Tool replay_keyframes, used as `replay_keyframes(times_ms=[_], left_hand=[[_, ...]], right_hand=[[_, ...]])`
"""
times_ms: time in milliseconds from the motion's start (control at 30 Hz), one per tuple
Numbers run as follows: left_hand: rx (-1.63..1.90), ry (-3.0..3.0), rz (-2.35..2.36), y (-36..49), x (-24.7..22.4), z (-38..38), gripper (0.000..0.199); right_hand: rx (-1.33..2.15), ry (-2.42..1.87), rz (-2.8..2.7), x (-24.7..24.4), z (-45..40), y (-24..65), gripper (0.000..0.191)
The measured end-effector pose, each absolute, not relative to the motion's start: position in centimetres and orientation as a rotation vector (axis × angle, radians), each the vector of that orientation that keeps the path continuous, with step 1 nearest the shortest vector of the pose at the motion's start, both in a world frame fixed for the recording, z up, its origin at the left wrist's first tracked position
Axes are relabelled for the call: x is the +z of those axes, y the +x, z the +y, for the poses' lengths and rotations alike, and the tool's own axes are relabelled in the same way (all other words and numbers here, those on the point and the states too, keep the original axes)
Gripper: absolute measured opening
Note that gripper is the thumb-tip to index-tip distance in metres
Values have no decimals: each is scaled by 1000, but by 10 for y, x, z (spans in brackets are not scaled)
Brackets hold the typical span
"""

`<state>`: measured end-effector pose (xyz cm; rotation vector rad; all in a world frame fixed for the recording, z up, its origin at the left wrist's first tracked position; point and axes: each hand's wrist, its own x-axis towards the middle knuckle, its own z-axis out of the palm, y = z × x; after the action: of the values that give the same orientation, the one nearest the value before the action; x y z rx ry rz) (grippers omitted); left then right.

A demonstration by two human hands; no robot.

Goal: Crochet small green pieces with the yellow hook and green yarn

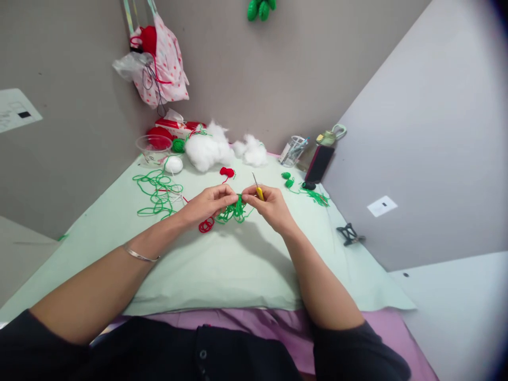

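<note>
The left forearm slants inward, palm down, and the left hand [208,205] pinches the green yarn piece [234,211] between thumb and fingers. That piece hangs between both hands over the counter [238,270]. The right hand [272,206], fingers curled, pinches its other side and holds a yellow-handled hook [259,192] tip-up.

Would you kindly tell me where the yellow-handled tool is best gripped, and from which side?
Probably by its thick yellow handle, from the near side, where the right hand holds it: the slim metal shaft points away from the person.
</note>
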<state>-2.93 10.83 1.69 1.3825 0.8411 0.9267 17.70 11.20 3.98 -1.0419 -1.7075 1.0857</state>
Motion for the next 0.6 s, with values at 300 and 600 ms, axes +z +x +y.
replay_keyframes(times_ms=[300, 600], left_hand=[[934, 1380, 895, -28, 16, 110, 23], [950, 1364, 929, -27, 16, 109, 20]], right_hand=[[1087, -1045, -1656, 39, 113, 176, 27], [720, -1055, -1838, 34, 108, 176, 24]])
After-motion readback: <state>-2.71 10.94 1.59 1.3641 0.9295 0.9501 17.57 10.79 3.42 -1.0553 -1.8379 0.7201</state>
